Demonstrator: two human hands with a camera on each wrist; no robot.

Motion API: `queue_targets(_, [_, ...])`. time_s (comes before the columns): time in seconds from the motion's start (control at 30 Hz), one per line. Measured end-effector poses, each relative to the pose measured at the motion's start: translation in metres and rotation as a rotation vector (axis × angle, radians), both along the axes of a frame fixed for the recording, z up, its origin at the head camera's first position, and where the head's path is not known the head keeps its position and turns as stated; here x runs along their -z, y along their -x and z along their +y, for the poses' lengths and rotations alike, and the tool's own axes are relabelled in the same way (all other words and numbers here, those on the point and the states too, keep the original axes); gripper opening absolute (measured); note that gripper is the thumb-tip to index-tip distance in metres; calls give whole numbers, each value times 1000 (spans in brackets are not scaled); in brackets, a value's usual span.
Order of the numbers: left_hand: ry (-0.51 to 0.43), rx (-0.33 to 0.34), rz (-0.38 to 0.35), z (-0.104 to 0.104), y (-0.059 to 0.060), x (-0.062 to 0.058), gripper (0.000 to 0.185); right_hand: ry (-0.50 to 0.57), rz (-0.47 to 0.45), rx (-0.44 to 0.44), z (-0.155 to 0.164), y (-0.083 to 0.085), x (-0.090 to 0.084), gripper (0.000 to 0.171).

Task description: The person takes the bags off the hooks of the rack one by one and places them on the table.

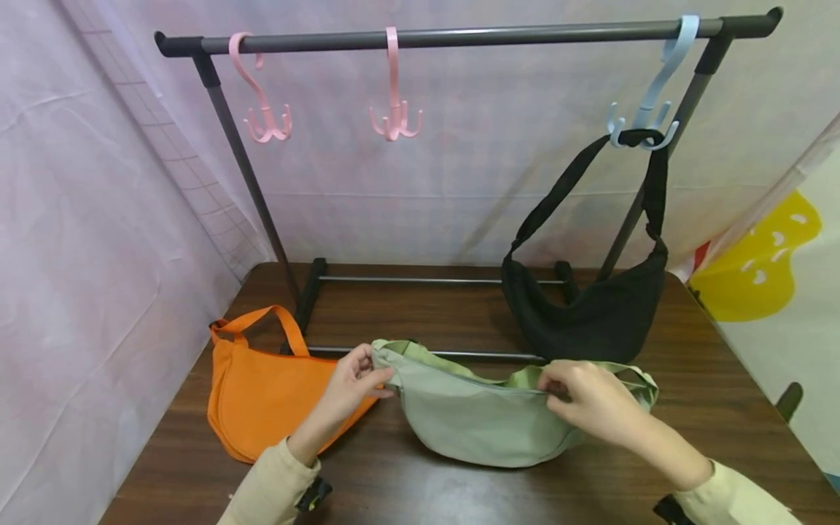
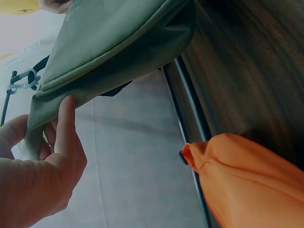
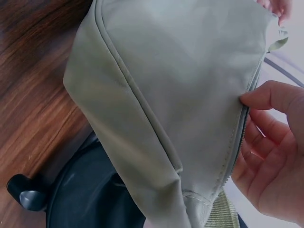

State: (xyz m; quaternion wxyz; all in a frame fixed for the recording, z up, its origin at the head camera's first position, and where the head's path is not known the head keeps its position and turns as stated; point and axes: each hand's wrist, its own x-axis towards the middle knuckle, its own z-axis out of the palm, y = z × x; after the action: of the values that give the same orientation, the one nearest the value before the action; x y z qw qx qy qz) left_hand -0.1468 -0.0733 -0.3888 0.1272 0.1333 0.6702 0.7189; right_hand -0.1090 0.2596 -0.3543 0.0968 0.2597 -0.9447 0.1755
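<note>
A pale green crescent bag [image 1: 479,423] lies on the dark wood table [image 1: 407,488] in front of me. My left hand [image 1: 357,380] pinches its left end near the strap; in the left wrist view the fingers [image 2: 64,121] curl round the green fabric [image 2: 114,42]. My right hand [image 1: 584,397] pinches the bag's top edge by the zip; in the right wrist view the thumb [image 3: 266,97] presses on the zip seam of the green bag [image 3: 166,95]. An orange bag [image 1: 262,397] lies just left of it.
A dark garment rack [image 1: 459,35] stands at the back of the table. Two pink hooks [image 1: 394,120] hang bare on its bar, and a blue hook [image 1: 646,120] carries a black bag [image 1: 590,313]. Pale cloth walls close in on the left and behind.
</note>
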Motion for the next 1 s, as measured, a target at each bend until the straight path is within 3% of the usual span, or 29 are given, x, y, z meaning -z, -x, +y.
queue_targets(0.17, [-16, -49, -70, -1, 2, 7, 11, -16, 2, 13, -4, 9, 4, 19])
queue_targets(0.5, [73, -149, -92, -1, 15, 16, 9, -67, 47, 45, -13, 29, 13, 16])
queue_targets(0.7, [112, -238, -119, 1, 24, 18, 9, -46, -14, 42, -16, 47, 24, 14])
queue_targets(0.83, [141, -262, -147, 2, 30, 21, 10, -40, -62, 29, -17, 58, 36, 13])
queue_targets(1.0, [172, -298, -168, 3, 38, 27, 12, -37, -56, 28, -19, 69, 48, 13])
